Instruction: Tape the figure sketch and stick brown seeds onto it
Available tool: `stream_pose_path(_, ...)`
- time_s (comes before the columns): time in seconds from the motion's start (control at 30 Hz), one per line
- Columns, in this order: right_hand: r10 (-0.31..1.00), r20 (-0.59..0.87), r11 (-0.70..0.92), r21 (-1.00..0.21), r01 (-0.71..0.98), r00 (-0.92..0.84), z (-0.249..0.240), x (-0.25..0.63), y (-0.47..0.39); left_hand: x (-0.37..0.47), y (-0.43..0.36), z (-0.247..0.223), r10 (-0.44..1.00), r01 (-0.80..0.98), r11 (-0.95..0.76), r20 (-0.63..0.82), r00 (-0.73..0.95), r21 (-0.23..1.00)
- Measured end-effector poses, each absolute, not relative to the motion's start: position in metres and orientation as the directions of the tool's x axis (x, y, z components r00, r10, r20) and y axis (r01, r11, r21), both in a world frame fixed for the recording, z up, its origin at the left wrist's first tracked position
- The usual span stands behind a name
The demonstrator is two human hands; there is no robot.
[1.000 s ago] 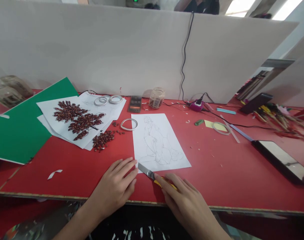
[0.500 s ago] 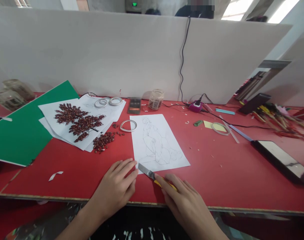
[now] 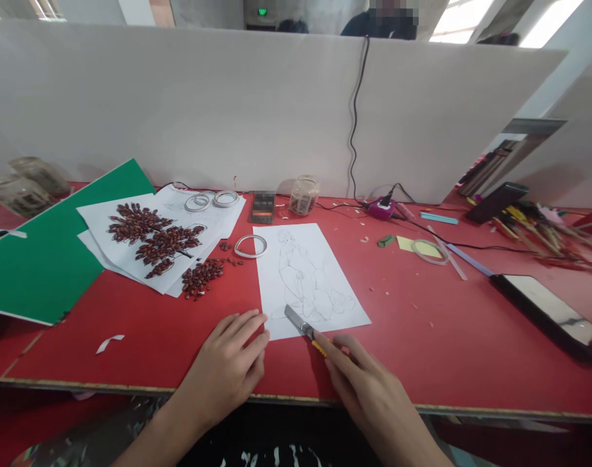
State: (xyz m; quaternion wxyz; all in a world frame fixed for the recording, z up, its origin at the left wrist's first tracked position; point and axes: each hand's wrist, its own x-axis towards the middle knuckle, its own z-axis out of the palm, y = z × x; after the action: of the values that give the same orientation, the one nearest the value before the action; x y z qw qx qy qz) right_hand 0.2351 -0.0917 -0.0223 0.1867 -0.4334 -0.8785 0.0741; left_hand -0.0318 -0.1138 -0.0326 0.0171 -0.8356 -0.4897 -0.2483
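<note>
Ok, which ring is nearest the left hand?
The white ring overlapping the sketch sheet; the others lie farther off, on the papers at left or overlapping the yellow note.

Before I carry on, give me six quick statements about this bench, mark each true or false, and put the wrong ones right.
1. The right hand holds a knife. True.
2. The left hand is clenched into a fist. False: its fingers are extended, at the drawing's near left corner.
3. The knife's blade is fully drawn in. False: it sticks out over the drawing.
4. White papers lie partly on the green board. True.
5. The brown pile lies right of the drawing. False: it lies left.
6. A white ring overlaps the drawing's left edge. True.
</note>
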Motion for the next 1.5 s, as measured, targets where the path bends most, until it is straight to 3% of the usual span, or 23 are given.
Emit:
stream_pose_path(0.13,0.784,0.247,0.62,-0.339,0.708,-0.569,-0.019,0.236,-0.092,-0.032,-0.114,-0.034,0.812,0.828,-0.518,0.429,0.396,0.215)
stream_pose_path(0.37,0.708,0.292,0.705,-0.252,0.663,-0.643,-0.02,0.235,-0.093,-0.033,-0.115,-0.035,0.814,0.824,-0.521,0.422,0.4,0.224)
stream_pose_path(0.87,0.743,0.27,0.667,-0.214,0.714,-0.612,-0.022,0.229,-0.096,-0.032,-0.114,-0.036,0.812,0.828,-0.52,0.425,0.401,0.212)
stream_pose_path(1.23,0.841,0.15,0.528,-0.434,0.73,-0.519,-0.014,0.227,-0.093,-0.031,-0.114,-0.035,0.82,0.827,-0.511,0.419,0.389,0.233)
stream_pose_path(1.5,0.885,0.114,0.453,-0.432,0.78,-0.451,-0.014,0.22,-0.094,-0.031,-0.114,-0.034,0.82,0.829,-0.509,0.423,0.385,0.232)
